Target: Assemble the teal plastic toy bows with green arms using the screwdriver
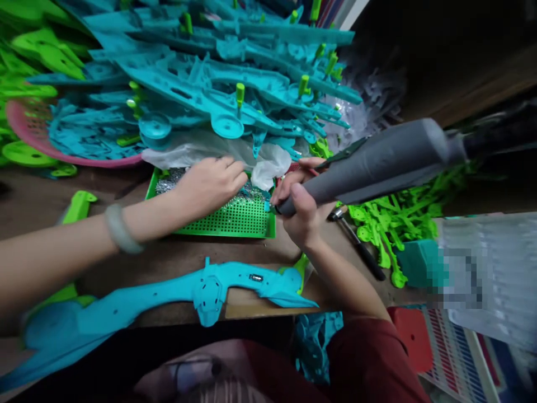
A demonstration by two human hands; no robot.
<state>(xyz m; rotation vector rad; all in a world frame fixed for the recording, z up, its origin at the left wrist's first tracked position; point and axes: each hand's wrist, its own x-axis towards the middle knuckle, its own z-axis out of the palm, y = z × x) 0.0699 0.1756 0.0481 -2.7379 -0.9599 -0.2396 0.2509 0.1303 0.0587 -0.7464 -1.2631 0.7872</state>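
The right hand (pixel 302 215) wraps round a grey power screwdriver (pixel 377 159), the left hand (pixel 212 184) curls over a green perforated basket (pixel 226 233), its grip hidden, and a blue toy-bow shell (pixel 210 288) lies along the bench (pixel 168 260)'s near edge.

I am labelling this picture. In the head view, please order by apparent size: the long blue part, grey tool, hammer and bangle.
1. Long blue part, clearly
2. Grey tool, perhaps enlarged by nearness
3. Hammer
4. Bangle
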